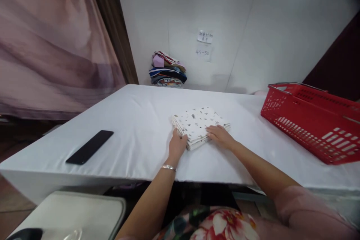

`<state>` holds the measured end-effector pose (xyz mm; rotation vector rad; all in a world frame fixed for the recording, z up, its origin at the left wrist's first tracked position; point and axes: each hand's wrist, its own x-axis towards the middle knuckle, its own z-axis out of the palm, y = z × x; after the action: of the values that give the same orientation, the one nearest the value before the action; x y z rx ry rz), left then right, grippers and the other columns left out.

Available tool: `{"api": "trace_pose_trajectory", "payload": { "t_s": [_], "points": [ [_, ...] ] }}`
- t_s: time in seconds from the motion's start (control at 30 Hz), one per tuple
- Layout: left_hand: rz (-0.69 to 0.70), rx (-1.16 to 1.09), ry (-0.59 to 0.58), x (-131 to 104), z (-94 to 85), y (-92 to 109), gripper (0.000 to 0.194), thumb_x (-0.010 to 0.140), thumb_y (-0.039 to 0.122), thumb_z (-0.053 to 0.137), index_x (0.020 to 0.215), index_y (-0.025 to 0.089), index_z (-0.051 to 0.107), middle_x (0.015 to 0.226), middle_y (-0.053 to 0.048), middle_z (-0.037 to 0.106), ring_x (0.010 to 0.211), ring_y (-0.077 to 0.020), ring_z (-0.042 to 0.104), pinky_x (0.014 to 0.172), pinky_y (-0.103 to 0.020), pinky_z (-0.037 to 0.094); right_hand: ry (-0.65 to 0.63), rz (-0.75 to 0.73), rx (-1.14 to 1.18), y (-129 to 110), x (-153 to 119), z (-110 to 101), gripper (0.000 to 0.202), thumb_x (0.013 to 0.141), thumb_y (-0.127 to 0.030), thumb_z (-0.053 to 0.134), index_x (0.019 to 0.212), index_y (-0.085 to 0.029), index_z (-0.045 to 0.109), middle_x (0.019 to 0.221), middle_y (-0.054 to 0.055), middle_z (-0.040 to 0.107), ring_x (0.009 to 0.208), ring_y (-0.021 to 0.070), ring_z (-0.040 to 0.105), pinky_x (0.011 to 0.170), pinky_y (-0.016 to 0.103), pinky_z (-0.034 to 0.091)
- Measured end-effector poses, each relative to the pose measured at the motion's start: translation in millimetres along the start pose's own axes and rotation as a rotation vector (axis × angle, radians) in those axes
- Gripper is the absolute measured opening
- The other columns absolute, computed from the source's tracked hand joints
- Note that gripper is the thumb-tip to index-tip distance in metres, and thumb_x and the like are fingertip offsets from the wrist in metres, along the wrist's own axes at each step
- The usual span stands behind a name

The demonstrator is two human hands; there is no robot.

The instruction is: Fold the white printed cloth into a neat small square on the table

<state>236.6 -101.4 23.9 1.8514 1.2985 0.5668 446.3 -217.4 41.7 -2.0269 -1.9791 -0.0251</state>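
Observation:
A white folded cloth with a small scattered print (198, 122) lies on the table in front of me, stacked in several layers. My left hand (177, 144), with a silver bracelet at its wrist, grips the cloth's near left corner; some of its fingers are hidden at the edge. My right hand (221, 136) rests at the near right edge, its fingers stretched out over the top layer. Both hands touch the same bundle.
A white-covered table (140, 127) carries a black phone-like slab (90, 147) at left and a red plastic basket (312, 118) at right. Folded fabrics (168, 70) are piled by the back wall. A pale stool (84, 210) stands at lower left, below a pink curtain (56, 37).

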Motion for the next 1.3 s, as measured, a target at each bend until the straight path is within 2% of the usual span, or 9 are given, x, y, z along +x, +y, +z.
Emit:
{"api": "trace_pose_trajectory", "payload": {
  "t_s": [0.23, 0.37, 0.53, 0.67, 0.77, 0.93, 1.03, 1.17, 1.3],
  "points": [
    [0.017, 0.0, 0.002, -0.4, 0.9, -1.0, 0.063, 0.082, 0.039, 0.049, 0.139, 0.02, 0.029, 0.098, -0.006, 0.069, 0.089, -0.0219, 0.063, 0.075, -0.029, 0.044, 0.051, 0.305, -0.045, 66.2, -14.7, -11.2, 0.038, 0.095, -0.035, 0.028, 0.111, -0.026, 0.061, 0.125, 0.005, 0.059, 0.12, 0.0248, 0.047, 0.1, 0.052, 0.03],
    [0.029, -0.007, 0.01, -5.3, 2.0, -0.4, 0.06, 0.083, 0.037, 0.049, 0.137, 0.02, 0.03, 0.092, -0.005, 0.069, 0.085, -0.0209, 0.063, 0.073, -0.027, 0.044, 0.098, 0.358, -0.128, 81.0, -4.1, -10.8, 0.04, 0.093, -0.034, 0.028, 0.107, -0.022, 0.063, 0.124, 0.008, 0.059, 0.123, 0.0271, 0.045, 0.099, 0.052, 0.032],
    [0.02, 0.003, 0.017, -7.2, 5.3, -1.6, 0.059, 0.083, 0.038, 0.048, 0.137, 0.021, 0.03, 0.092, -0.004, 0.068, 0.083, -0.0204, 0.063, 0.072, -0.027, 0.044, 0.113, 0.144, 0.008, 40.9, 45.8, 4.4, 0.043, 0.092, -0.041, 0.033, 0.116, -0.019, 0.061, 0.132, 0.009, 0.054, 0.13, 0.0258, 0.038, 0.104, 0.046, 0.033],
    [0.015, -0.006, 0.036, -7.9, 8.9, -3.4, 0.058, 0.083, 0.038, 0.05, 0.135, 0.021, 0.032, 0.093, -0.004, 0.068, 0.084, -0.0205, 0.063, 0.073, -0.028, 0.044, 0.017, 0.035, 0.063, -9.1, 92.7, 21.6, 0.046, 0.089, -0.042, 0.039, 0.125, -0.017, 0.056, 0.137, 0.01, 0.048, 0.132, 0.0247, 0.035, 0.107, 0.04, 0.032],
    [0.025, -0.04, 0.04, -7.6, 10.7, -6.4, 0.058, 0.083, 0.038, 0.051, 0.135, 0.02, 0.033, 0.094, -0.005, 0.068, 0.084, -0.02, 0.063, 0.073, -0.027, 0.044, -0.082, -0.005, -0.008, -31.7, 114.5, 37.9, 0.049, 0.09, -0.043, 0.04, 0.132, -0.019, 0.049, 0.142, 0.01, 0.042, 0.134, 0.0259, 0.031, 0.108, 0.043, 0.028],
    [0.042, -0.09, -0.06, 10.1, -4.6, -10.4, 0.049, 0.08, 0.046, 0.054, 0.121, 0.019, 0.052, 0.097, -0.006, 0.069, 0.09, -0.0206, 0.062, 0.078, -0.027, 0.044, -0.162, 0.006, -0.133, -38.6, 115.2, 64.1, 0.047, 0.093, -0.036, 0.033, 0.137, -0.021, 0.041, 0.148, 0.011, 0.031, 0.136, 0.0284, 0.026, 0.106, 0.052, 0.025],
    [0.031, -0.022, -0.008, 35.3, -25.0, -10.5, 0.038, 0.085, 0.044, 0.046, 0.105, 0.017, 0.063, 0.1, -0.009, 0.068, 0.093, -0.0219, 0.061, 0.083, -0.03, 0.044, -0.172, 0.004, -0.161, -37.8, 111.4, 68.4, 0.047, 0.094, -0.037, 0.03, 0.139, -0.022, 0.039, 0.149, 0.01, 0.03, 0.137, 0.0274, 0.024, 0.106, 0.051, 0.024],
    [0.057, 0.099, 0.145, 72.7, -43.3, -12.4, 0.044, 0.084, 0.026, 0.047, 0.125, 0.014, 0.052, 0.122, -0.012, 0.059, 0.111, -0.0234, 0.053, 0.095, -0.033, 0.039, -0.206, 0.044, -0.091, -40.1, 114.3, 60.2, 0.049, 0.094, -0.04, 0.03, 0.139, -0.022, 0.039, 0.15, 0.009, 0.028, 0.138, 0.0275, 0.022, 0.108, 0.052, 0.021],
    [0.15, 0.142, 0.097, 100.7, -42.9, -18.4, 0.058, 0.08, 0.017, 0.048, 0.137, 0.016, 0.04, 0.132, -0.01, 0.052, 0.124, -0.024, 0.043, 0.101, -0.035, 0.034, -0.257, 0.091, 0.062, -45.5, 112.2, 47.9, 0.052, 0.093, -0.043, 0.03, 0.138, -0.021, 0.041, 0.149, 0.01, 0.03, 0.138, 0.0246, 0.022, 0.109, 0.047, 0.021]
  ]
}}
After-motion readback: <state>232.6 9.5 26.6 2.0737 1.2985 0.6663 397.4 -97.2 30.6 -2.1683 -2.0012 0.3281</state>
